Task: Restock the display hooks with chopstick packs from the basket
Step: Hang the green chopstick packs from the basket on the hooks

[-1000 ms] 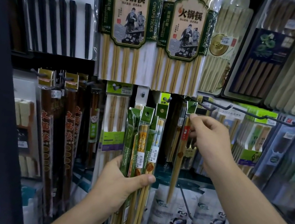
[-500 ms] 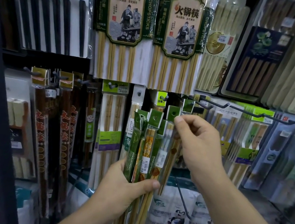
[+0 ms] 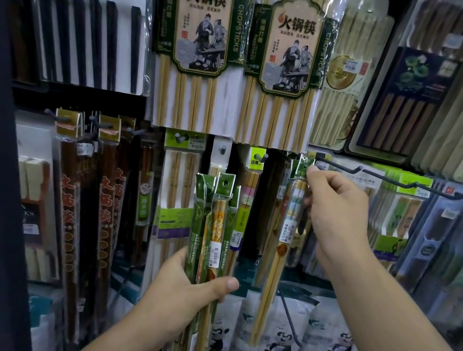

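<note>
Right hand (image 3: 337, 214) pinches one pack (image 3: 286, 236) by its green header, fingertips clear of the hole so it can thread on. The header is level with the hook (image 3: 339, 163) and just beside it; can't tell if it's on yet. The sticks hang plumb. Left hand (image 3: 189, 294) is clamped mid-length round the bundle (image 3: 217, 219), headers up for the next pull. Basket not in view.

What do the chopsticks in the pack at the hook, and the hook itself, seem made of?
Chopstick pack: pale tan matte sticks, probably bamboo or wood, inside glossy clear plastic sleeve. Display hook: thin dark bent rod, likely painted metal wire.
</note>
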A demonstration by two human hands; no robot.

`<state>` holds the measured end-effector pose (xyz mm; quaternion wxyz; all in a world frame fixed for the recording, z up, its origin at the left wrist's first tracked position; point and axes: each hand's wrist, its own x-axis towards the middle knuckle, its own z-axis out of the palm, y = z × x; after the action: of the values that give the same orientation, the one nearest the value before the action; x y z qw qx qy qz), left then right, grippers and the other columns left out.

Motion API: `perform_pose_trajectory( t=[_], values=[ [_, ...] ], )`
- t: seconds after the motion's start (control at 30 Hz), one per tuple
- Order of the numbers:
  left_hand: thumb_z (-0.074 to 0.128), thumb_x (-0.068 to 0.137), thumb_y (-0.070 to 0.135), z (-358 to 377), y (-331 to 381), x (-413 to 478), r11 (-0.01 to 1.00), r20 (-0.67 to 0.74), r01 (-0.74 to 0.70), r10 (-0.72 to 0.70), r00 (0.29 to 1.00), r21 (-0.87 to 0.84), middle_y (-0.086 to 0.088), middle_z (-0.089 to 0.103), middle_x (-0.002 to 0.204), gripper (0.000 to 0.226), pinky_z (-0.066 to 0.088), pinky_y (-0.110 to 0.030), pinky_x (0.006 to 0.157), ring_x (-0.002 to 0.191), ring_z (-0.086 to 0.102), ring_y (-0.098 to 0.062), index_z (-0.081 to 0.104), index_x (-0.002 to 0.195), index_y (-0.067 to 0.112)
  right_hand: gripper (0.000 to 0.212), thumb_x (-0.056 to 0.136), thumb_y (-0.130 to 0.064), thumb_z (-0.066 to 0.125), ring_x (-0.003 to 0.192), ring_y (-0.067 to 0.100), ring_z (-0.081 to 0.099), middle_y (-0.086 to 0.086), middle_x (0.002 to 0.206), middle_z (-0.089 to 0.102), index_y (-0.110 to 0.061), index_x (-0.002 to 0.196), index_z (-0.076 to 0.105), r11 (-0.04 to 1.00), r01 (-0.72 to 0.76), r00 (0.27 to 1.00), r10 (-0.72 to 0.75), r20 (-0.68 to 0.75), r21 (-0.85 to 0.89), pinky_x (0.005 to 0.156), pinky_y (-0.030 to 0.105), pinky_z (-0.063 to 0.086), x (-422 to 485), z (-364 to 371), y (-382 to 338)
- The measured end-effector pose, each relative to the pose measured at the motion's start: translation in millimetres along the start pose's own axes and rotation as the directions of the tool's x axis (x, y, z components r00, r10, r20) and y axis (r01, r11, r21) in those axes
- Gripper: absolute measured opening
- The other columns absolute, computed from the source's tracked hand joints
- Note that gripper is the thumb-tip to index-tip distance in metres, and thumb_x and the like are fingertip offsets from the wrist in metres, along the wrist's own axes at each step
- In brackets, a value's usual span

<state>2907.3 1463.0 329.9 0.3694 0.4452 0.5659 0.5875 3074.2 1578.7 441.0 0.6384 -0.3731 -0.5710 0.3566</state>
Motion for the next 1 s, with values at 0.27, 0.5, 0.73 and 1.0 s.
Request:
perform_pose_trajectory(
  t=[0.27, 0.5, 0.73, 1.0],
  values=[
    [0.088, 0.053, 0.046, 0, 0, 1, 1.0, 0.005, -0.022, 0.022, 1.0, 0.004, 0.012, 0.077, 0.08, 0.063, 0.05, -0.009, 0.055, 0.07, 0.073, -0.004, 0.06, 0.104, 0.023, 0.031, 0.097, -0.031, 0.066, 0.055, 0.005, 0.047, 0.0, 0.061, 0.053, -0.011, 0.075, 0.071, 0.998, 0.011, 0.999, -0.013, -0.03, -0.058, 0.066, 0.022, 0.044, 0, 3, 8],
    [0.087, 0.052, 0.051, 0, 0, 2, 0.998, 0.035, -0.059, 0.058, 0.998, 0.03, 0.002, 0.079, 0.078, 0.066, 0.048, -0.006, 0.055, 0.07, 0.074, -0.006, 0.061, 0.103, 0.019, 0.017, 0.093, -0.03, 0.072, 0.06, 0.003, 0.056, -0.007, 0.066, 0.062, -0.023, 0.078, 0.069, 0.994, 0.065, 0.997, -0.061, 0.044, -0.088, 0.058, 0.019, 0.049, -31, -5, 15],
    [0.094, 0.046, 0.047, 7, -2, 1, 0.995, 0.052, -0.091, 0.092, 0.994, -0.029, -0.006, 0.078, 0.081, 0.071, 0.056, -0.021, 0.062, 0.071, 0.076, -0.019, 0.064, 0.102, 0.017, 0.008, 0.091, -0.028, 0.073, 0.07, 0.007, 0.062, 0.005, 0.078, 0.068, -0.021, 0.088, 0.074, 0.99, 0.115, 0.889, -0.066, 0.452, -0.08, 0.065, 0.015, 0.051, -67, 9, 5],
    [0.086, 0.057, 0.043, 6, 5, -4, 0.993, 0.004, -0.082, 0.082, 0.997, -0.079, 0.018, 0.078, 0.086, 0.053, 0.05, -0.006, 0.057, 0.077, 0.073, 0.001, 0.066, 0.102, 0.023, 0.019, 0.097, -0.027, 0.066, 0.061, 0.004, 0.057, -0.006, 0.063, 0.061, -0.028, 0.079, 0.073, 0.999, 0.033, 0.94, -0.019, 0.34, -0.036, 0.058, 0.018, 0.045, -60, 9, 11]
  ],
)
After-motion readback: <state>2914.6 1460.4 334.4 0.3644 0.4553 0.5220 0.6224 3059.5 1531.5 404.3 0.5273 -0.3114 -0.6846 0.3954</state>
